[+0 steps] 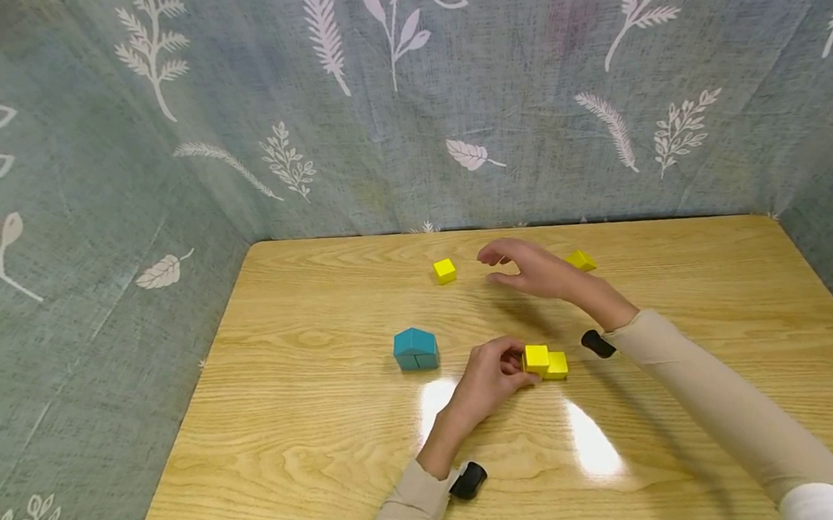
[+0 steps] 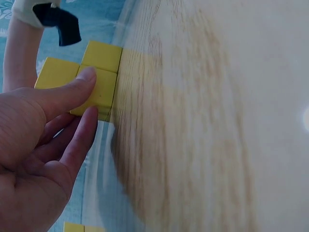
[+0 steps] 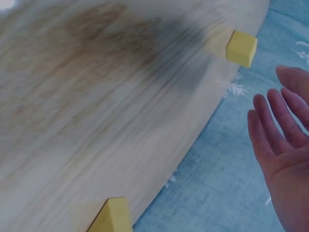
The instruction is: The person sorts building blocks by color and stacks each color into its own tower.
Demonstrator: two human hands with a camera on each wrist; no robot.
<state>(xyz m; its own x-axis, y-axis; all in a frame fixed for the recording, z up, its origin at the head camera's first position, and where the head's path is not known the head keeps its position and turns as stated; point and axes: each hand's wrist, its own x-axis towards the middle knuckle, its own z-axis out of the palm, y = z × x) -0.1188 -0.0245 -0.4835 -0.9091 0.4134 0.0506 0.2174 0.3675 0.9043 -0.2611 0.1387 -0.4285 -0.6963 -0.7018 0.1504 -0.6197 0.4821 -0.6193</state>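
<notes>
My left hand (image 1: 484, 381) pinches a small stack of yellow blocks near the middle of the table. In the left wrist view, its thumb lies on a lower yellow block (image 2: 103, 92), beside another lower block (image 2: 102, 55). An upper yellow block (image 2: 57, 72) rests across these two. My right hand (image 1: 526, 269) is above the far part of the table, fingers loosely extended and holding nothing. It lies between a yellow cube (image 1: 444, 271) on its left and a yellow triangular block (image 1: 580, 260), partly hidden behind the hand and wrist.
A teal block structure (image 1: 415, 349) with a peaked top stands left of my left hand. The wooden table (image 1: 291, 439) meets leaf-patterned cloth (image 1: 408, 177) at its far edge and on the sides. Black wrist devices (image 1: 470, 481) are on both arms.
</notes>
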